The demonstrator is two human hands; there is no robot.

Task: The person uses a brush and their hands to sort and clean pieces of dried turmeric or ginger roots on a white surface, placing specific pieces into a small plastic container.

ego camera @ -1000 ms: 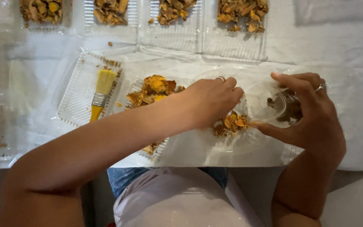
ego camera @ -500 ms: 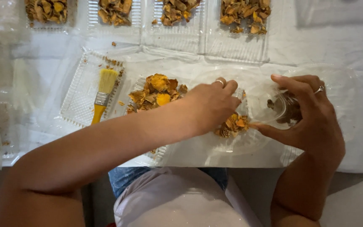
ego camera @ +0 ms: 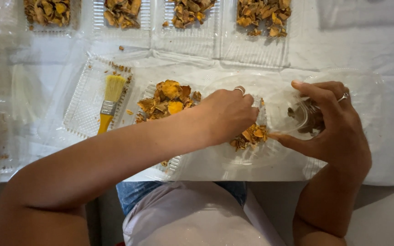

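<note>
Head view looks straight down on a white tabletop (ego camera: 370, 41) covered with clear plastic trays. Left hand (ego camera: 226, 114) reaches across the body to the middle of the tabletop, its fingers (ego camera: 247, 102) curled downward and bunched over a small heap of orange-brown dried pieces (ego camera: 250, 135) that lies in a clear plastic tray (ego camera: 233, 157). Whether the fingers really pinch some pieces I cannot tell, because the back of the hand hides the tips. Right hand (ego camera: 338, 132) is near the right edge; its thumb and fingers are wrapped about half open around a small clear cup (ego camera: 292, 119), which holds some darker pieces and is tilted toward the heap. The heap lies just below and just beside the left fingertips, between the two hands, and the cup mouth is just to the right of it; so the left hand is nearer to the pieces. Toward the left edge a yellow-handled brush (ego camera: 108, 102) rests in another clear tray (ego camera: 80, 109), its long axis running from far to near. A bigger pile of orange pieces (ego camera: 167, 98) sits beside the left wrist. Four filled trays (ego camera: 256, 41) stand along the far edge.
</note>
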